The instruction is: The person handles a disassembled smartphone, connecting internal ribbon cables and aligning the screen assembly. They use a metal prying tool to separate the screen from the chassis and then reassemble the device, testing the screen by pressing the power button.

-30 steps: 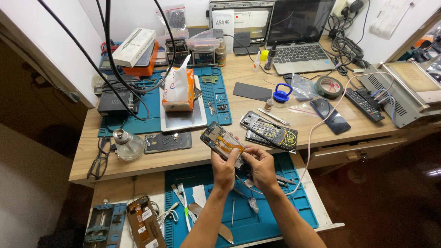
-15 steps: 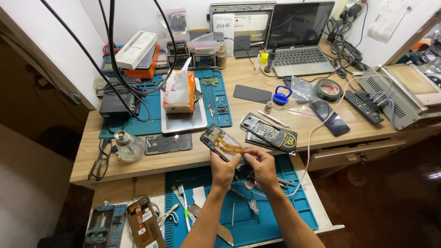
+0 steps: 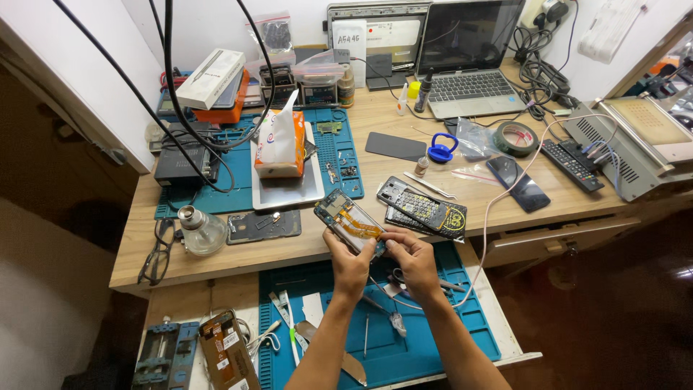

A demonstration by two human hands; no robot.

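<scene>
An opened phone (image 3: 349, 222), back cover off w/ orange flex cable exposed, is held above the front edge of the table (image 3: 216, 253), over the blue mat (image 3: 433, 339) of the pulled-out drawer. The left hand (image 3: 349, 266) is closed around the phone's lower end, thumb on the near side. The right hand (image 3: 413, 257) is pinched shut at the phone's lower corner; whether a small tool or part is held between the fingertips can't be told, too small.

Just beside the phone, toward the right, a second opened phone w/ a patterned back (image 3: 426, 209) is laid on the table near the front edge. A tissue pack (image 3: 280, 143) is stood on a grey tablet at mid-table; a glass bottle (image 3: 200, 229) and spectacles (image 3: 155, 253) are seen at the left front corner. Tweezers and pry tools are scattered on the blue mat under the wrists.

Risks, as judged: the orange flex could be torn or creased if too much force is applied at the pinch, since the phone is gripped only at one end. The phone could be dropped onto the tools below if the left grip slips. A thin cable (image 3: 484, 217) running by the right forearm could be snagged & things pulled off the table.
</scene>
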